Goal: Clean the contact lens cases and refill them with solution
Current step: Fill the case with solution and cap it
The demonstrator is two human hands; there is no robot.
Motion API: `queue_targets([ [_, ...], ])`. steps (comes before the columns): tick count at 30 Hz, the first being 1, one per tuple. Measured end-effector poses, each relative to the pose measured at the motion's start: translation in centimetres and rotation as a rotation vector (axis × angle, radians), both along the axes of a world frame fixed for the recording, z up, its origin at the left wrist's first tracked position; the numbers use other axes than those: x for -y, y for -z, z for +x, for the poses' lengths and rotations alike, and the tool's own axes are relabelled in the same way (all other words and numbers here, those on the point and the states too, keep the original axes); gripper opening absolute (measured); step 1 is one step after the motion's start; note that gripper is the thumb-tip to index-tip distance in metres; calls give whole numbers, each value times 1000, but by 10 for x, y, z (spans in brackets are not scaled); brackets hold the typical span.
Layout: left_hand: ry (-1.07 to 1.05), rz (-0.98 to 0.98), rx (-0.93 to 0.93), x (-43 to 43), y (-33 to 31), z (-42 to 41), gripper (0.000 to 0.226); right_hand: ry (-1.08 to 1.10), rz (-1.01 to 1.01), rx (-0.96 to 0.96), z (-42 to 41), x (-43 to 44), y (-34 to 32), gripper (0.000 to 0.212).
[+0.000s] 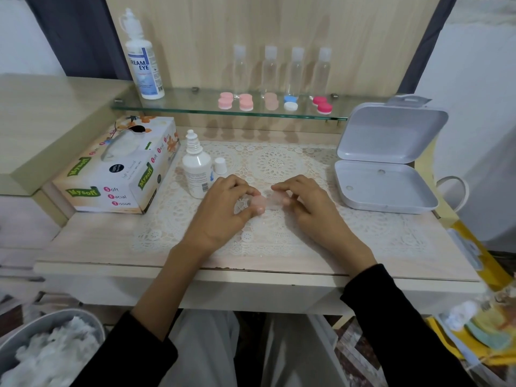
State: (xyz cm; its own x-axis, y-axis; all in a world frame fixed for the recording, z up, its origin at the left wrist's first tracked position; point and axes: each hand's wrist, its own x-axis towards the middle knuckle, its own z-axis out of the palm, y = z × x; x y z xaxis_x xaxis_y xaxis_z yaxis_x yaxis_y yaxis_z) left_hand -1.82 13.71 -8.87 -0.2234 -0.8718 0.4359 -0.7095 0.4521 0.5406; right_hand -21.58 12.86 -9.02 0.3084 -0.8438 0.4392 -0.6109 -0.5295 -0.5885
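Two hands, frame centre: left hand (223,208) and right hand (312,208) each pinch one end of pale pink lens case (268,201), axis left-right.

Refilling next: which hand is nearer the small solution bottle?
Left. The left hand sits just beside the small solution bottle; the right hand is farther off, across the lens case both hold.

Lace mat (276,163), open white box (385,185)

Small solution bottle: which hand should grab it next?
Probably left: the uncapped small solution bottle stands beside the left hand; the right hand, farther away, can steady the contact lens case.
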Motion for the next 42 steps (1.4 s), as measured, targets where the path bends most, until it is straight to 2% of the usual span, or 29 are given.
queue_targets([
  [6,5,0,-2,1,0,0,32,-39,-16,-104,2,-4,-1,41],
  [13,7,4,-10,1,1,0,32,-22,-19,-113,2,-1,2,36],
  [18,3,7,-10,2,2,1,32,1,-45,-121,1,-1,4,24],
  [25,12,-2,-1,2,2,1,32,51,-53,-121,1,-1,3,26],
  [32,10,-6,5,2,3,1,31,43,-4,-110,4,-4,2,47],
  [39,11,1,-1,2,2,1,31,14,-27,-95,2,-3,3,22],
  [42,11,3,6,2,2,1,31,28,-16,-107,2,-1,2,36],
])
